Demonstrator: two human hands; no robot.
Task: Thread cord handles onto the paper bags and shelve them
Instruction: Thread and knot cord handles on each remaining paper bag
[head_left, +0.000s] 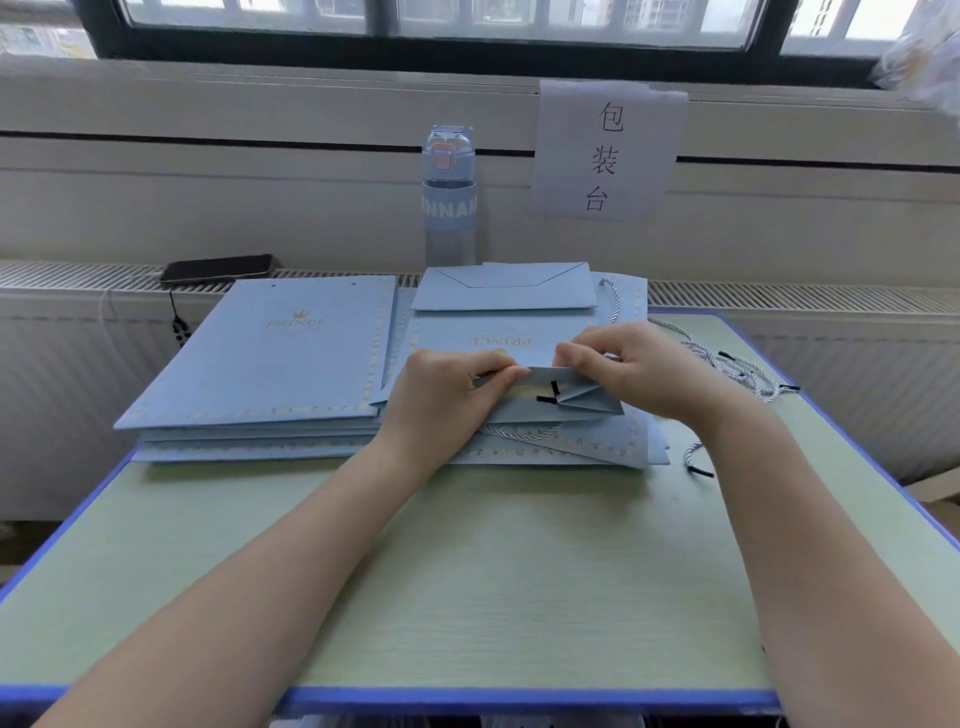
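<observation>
Step in hand: threading a handle. The bag (587, 402) in work lies flat on the right stack, at about 1 o'clock from tabletop (467, 571) centre, mouth toward the person. Left grip (441, 395) pinches the lifted mouth lip between thumb and fingertips; right grip (639, 364) has its fingers curled onto the same lip from the 3 o'clock side. Between them two black cord tips (554, 388) show on the inner face of the lip, and a twisted white cord (519, 432) loops out under the bag's near edge, so this handle looks already passed through both holes. Whether the tips are seated or knotted cannot be told. Unthreaded bags (270, 353) are stacked at 11 o'clock, with bare holes along their far edge; spare cords (727, 364) lie at 2 o'clock. Judgement: early in the batch, nothing shelved. Next move likely calls for pulling the tips snug while the lip is held, then threading the opposite side with a spare cord.
</observation>
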